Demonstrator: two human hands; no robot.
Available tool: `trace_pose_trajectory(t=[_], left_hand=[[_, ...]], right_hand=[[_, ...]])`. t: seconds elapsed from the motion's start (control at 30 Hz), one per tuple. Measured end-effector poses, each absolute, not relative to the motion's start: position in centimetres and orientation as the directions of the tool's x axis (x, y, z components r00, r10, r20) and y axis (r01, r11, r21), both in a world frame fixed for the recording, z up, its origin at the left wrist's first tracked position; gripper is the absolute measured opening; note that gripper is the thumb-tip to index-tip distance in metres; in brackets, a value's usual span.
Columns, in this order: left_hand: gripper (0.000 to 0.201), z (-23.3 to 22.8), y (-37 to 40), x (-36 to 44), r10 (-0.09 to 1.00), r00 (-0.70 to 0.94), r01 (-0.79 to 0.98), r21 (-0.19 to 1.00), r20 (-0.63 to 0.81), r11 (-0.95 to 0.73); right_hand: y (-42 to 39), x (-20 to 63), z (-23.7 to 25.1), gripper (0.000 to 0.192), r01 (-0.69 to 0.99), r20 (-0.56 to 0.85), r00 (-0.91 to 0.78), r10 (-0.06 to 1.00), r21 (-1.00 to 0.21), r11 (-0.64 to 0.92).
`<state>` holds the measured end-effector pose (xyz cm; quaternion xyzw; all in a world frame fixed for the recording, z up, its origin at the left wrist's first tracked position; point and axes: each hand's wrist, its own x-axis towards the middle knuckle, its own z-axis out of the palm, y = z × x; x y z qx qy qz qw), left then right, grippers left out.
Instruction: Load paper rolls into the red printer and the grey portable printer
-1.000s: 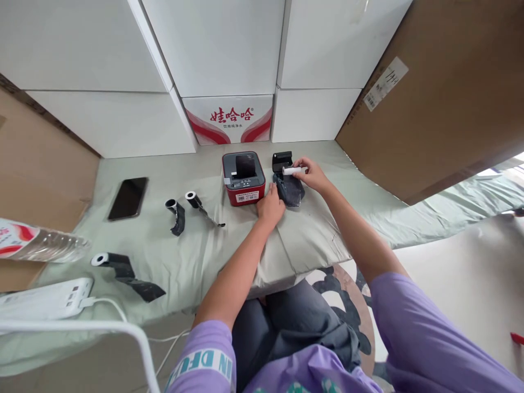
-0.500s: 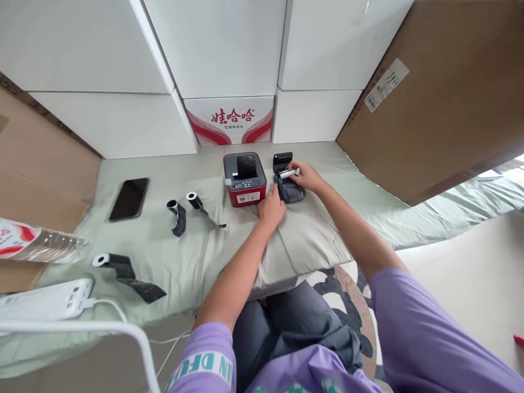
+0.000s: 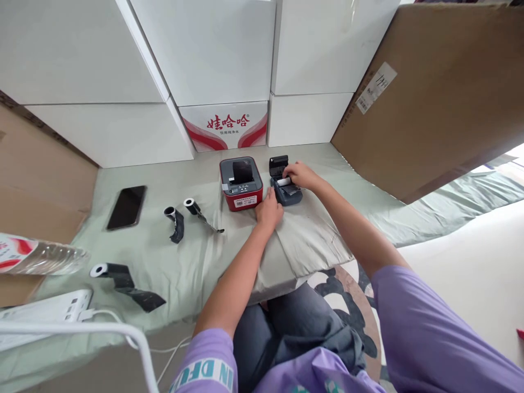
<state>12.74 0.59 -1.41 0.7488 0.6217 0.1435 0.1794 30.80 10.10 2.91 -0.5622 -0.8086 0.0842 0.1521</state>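
Observation:
A small dark portable printer (image 3: 290, 197) lies on the cloth with its black lid (image 3: 279, 165) raised at the back. My left hand (image 3: 269, 210) steadies its left side, fingers against the casing and partly hidden between it and the red printer. Fingers of my right hand (image 3: 301, 176) are closed on a white paper roll (image 3: 283, 182), which lies in the compartment below the lid. A dark strip of paper shows at the printer's front. Just left stands a bigger red and grey label printer (image 3: 241, 184) with a black strip of paper coming out of its top.
Two small paper rolls with dark tails, one (image 3: 174, 222) beside the other (image 3: 192, 206), and a larger roll (image 3: 118, 279) lie to the left. A phone (image 3: 126, 207), water bottle (image 3: 49, 257) and white power strip (image 3: 49, 308) are farther left. White boxes (image 3: 229, 125) and a cardboard box (image 3: 426, 98) border the surface.
My right hand has lowered the white paper roll into the small printer's compartment. My left hand stays at the printer's side. The camera view has shifted slightly.

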Motion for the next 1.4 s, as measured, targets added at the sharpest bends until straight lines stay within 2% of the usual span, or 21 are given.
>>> trace_pose_trajectory(t=[0.13,0.27,0.47,0.7,1.03,1.23,1.4], left_hand=[[0.073,-1.4,0.7,12.7,0.981,0.195,0.875,0.455,-0.014,-0.167],[0.073,-1.3,0.7,12.7,0.981,0.194,0.874,0.458,-0.027,-0.161],[0.072,-1.3,0.5,12.7,0.982,0.191,0.877,0.451,-0.012,-0.165],[0.070,-1.3,0.5,12.7,0.983,0.182,0.879,0.450,-0.007,-0.159],[0.072,-1.5,0.5,12.6,0.981,0.195,0.867,0.466,0.008,-0.176],[0.073,-1.7,0.7,12.6,0.979,0.202,0.865,0.469,-0.002,-0.177],[0.073,-1.6,0.7,12.5,0.979,0.201,0.871,0.462,-0.022,-0.168]], right_hand=[[11.0,30.9,3.6,0.044,0.880,0.365,-0.202,0.909,-0.340,0.332],[11.4,30.5,3.6,0.053,0.871,0.315,-0.224,0.922,-0.359,0.334],[8.5,30.8,3.7,0.043,0.809,0.371,-0.274,0.887,-0.410,0.422],[5.8,31.3,4.3,0.034,0.820,0.219,-0.307,0.926,-0.432,0.374],[7.4,30.5,6.4,0.024,0.905,0.025,-0.344,0.939,-0.257,0.339],[8.4,29.3,6.8,0.018,0.923,-0.040,-0.240,0.970,-0.318,0.215],[8.7,28.9,6.7,0.019,0.927,-0.061,-0.242,0.968,-0.309,0.212]])
